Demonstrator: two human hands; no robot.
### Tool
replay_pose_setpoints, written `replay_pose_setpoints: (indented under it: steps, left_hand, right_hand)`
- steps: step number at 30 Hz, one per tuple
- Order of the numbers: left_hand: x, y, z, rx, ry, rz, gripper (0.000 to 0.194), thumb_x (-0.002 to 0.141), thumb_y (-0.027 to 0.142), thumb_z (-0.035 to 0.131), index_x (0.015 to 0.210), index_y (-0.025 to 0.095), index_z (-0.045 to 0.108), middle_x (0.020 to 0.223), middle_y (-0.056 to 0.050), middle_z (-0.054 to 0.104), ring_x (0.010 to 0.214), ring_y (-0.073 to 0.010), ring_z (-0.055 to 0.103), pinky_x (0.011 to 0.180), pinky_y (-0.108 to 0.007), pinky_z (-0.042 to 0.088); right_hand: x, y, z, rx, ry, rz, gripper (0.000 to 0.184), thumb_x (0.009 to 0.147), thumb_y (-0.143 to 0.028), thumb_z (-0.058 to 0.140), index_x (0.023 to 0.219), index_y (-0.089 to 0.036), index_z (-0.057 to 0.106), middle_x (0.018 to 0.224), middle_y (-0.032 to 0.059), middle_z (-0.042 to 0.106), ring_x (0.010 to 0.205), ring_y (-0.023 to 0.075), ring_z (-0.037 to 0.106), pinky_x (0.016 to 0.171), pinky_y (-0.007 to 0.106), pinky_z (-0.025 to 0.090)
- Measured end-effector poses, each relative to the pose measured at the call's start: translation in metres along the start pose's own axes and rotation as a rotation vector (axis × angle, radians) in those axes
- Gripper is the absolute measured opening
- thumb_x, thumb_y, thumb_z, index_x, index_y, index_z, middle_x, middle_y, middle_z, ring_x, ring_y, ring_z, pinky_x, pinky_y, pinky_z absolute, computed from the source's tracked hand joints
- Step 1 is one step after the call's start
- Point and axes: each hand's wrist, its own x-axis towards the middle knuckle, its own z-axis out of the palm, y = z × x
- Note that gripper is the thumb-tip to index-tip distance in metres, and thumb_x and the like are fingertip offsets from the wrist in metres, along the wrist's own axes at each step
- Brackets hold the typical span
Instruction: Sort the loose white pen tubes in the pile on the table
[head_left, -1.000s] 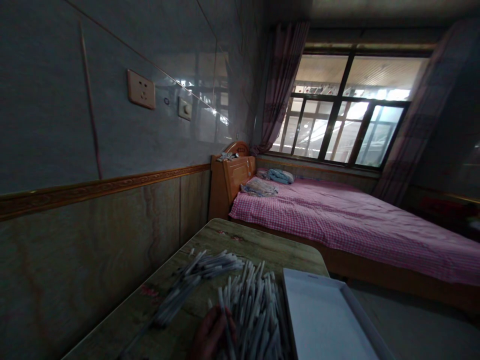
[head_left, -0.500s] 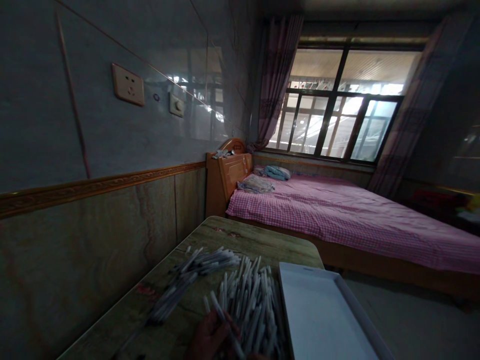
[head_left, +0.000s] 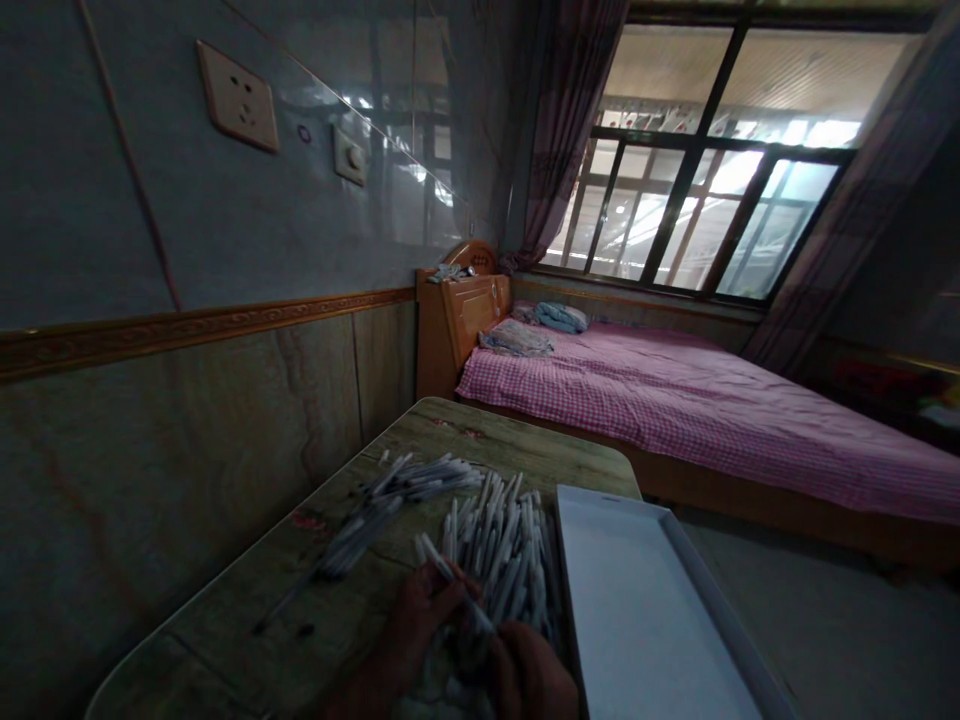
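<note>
Between my two hands is a pale, slender pen point(head_left: 442, 562), tilted with its upper end to the left. My left hand point(head_left: 420, 612) is closed around its upper part, with fingers and thumb pinching it. At the pen's lower end, my right hand point(head_left: 534, 672) is closed on it too; its fingertips are partly hidden and dark. Just beyond my hands lies a thick pile of similar white pens point(head_left: 501, 535). Farther left, a looser heap of pens point(head_left: 427, 478) spreads over the table, with darker-ended ones point(head_left: 352, 540) trailing toward me.
A shallow white tray point(head_left: 637, 590) lies at the right on the marbled table point(head_left: 525, 452). Small dark bits point(head_left: 305, 630) sit at the left. Beyond the table stands a bed point(head_left: 637, 385) with a pink checked sheet; a tiled wall point(head_left: 247, 420) runs along the left.
The view has tilted downward, so the table sits higher in the picture. My right hand, almost out of the picture before, now shows at the pen's lower end. My left hand still holds the pen.
</note>
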Motion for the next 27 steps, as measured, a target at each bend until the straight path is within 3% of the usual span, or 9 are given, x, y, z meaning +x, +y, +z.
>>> replay_pose_setpoints:
  steps: [6, 8, 11, 18, 23, 27]
  left_hand:
    - [0.0, 0.006, 0.002, -0.026, 0.014, -0.001, 0.046, 0.052, 0.051, 0.088, 0.07, 0.015, 0.064, 0.067, -0.005, 0.074, 0.057, -0.0173, 0.065, 0.053, -0.027, 0.051]
    - [-0.001, 0.007, 0.003, -0.023, -0.006, -0.009, 0.046, 0.053, 0.05, 0.087, 0.07, 0.015, 0.063, 0.067, -0.006, 0.074, 0.06, -0.0183, 0.066, 0.053, -0.026, 0.051]
    - [-0.002, 0.008, 0.005, -0.004, -0.011, -0.014, 0.045, 0.054, 0.05, 0.087, 0.07, 0.015, 0.064, 0.068, -0.006, 0.074, 0.061, -0.0188, 0.067, 0.053, -0.026, 0.05]
    - [0.001, 0.008, 0.004, 0.019, 0.0, 0.023, 0.04, 0.058, 0.048, 0.085, 0.071, 0.014, 0.068, 0.066, -0.005, 0.073, 0.052, -0.013, 0.06, 0.051, -0.024, 0.047]
    - [0.001, 0.003, 0.002, 0.037, -0.024, 0.016, 0.036, 0.061, 0.045, 0.084, 0.072, 0.012, 0.071, 0.065, -0.005, 0.072, 0.053, -0.0127, 0.06, 0.052, -0.023, 0.046]
    - [0.001, 0.002, 0.004, 0.003, -0.004, 0.012, 0.037, 0.06, 0.044, 0.084, 0.072, 0.013, 0.069, 0.069, -0.006, 0.074, 0.053, -0.0137, 0.061, 0.052, -0.024, 0.048]
  right_hand:
    - [0.006, -0.011, -0.014, 0.014, 0.004, 0.054, 0.049, 0.102, -0.052, 0.031, 0.094, -0.027, 0.072, 0.085, 0.003, 0.073, 0.076, 0.0147, 0.07, 0.069, 0.02, 0.05]
    - [0.009, -0.01, -0.018, 0.001, -0.092, 0.022, 0.046, 0.102, -0.049, 0.034, 0.087, -0.027, 0.071, 0.08, 0.0016, 0.072, 0.071, 0.0135, 0.069, 0.064, 0.019, 0.049]
    - [0.01, -0.007, -0.022, -0.015, -0.133, 0.019, 0.043, 0.101, -0.048, 0.038, 0.087, -0.025, 0.071, 0.081, 0.002, 0.072, 0.073, 0.0136, 0.069, 0.065, 0.019, 0.049]
    - [0.012, -0.008, -0.024, -0.031, -0.113, 0.061, 0.043, 0.101, -0.049, 0.037, 0.1, -0.024, 0.072, 0.093, 0.0041, 0.075, 0.083, 0.0155, 0.071, 0.072, 0.021, 0.051]
    - [0.014, -0.011, -0.025, -0.004, -0.097, 0.091, 0.054, 0.1, -0.057, 0.032, 0.093, -0.023, 0.074, 0.089, 0.0055, 0.075, 0.079, 0.0163, 0.071, 0.07, 0.023, 0.051]
    - [0.016, -0.01, -0.026, 0.017, -0.081, 0.119, 0.054, 0.097, -0.062, 0.037, 0.099, -0.022, 0.074, 0.094, 0.0071, 0.075, 0.084, 0.0183, 0.071, 0.073, 0.025, 0.053]
